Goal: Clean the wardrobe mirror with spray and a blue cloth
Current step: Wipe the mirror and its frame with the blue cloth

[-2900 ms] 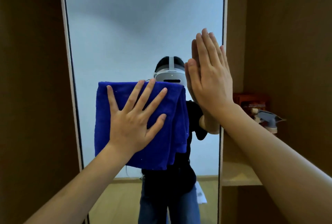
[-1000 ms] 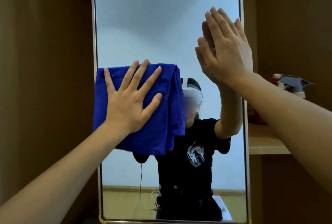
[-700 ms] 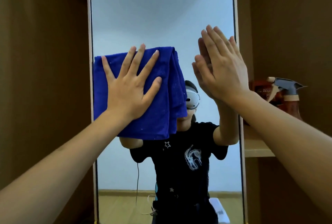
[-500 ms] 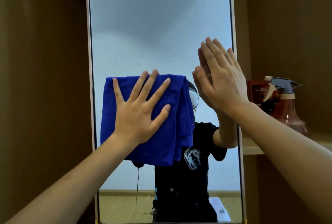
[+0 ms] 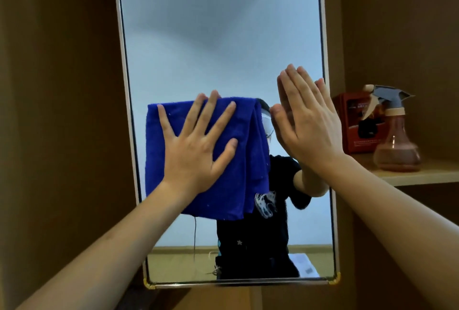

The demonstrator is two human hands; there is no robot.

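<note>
My left hand (image 5: pixel 196 150), fingers splayed flat, presses the folded blue terry cloth (image 5: pixel 206 158) against the tall framed mirror (image 5: pixel 218 36), frame centre. My right hand (image 5: pixel 305 123), flat and empty, braces the glass; likely to leave fresh smears.

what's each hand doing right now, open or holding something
Left hand: open, fingers spread, pressing the blue cloth flat on the mirror.
Right hand: open, flat on the mirror, holding nothing.

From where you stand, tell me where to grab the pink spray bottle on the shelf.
Grip the pink translucent spray bottle at its narrow neck below the grey trigger head, coming from the left front with the right hand. It stands upright on the wooden shelf, nozzle pointing right, a red box close behind.
</note>
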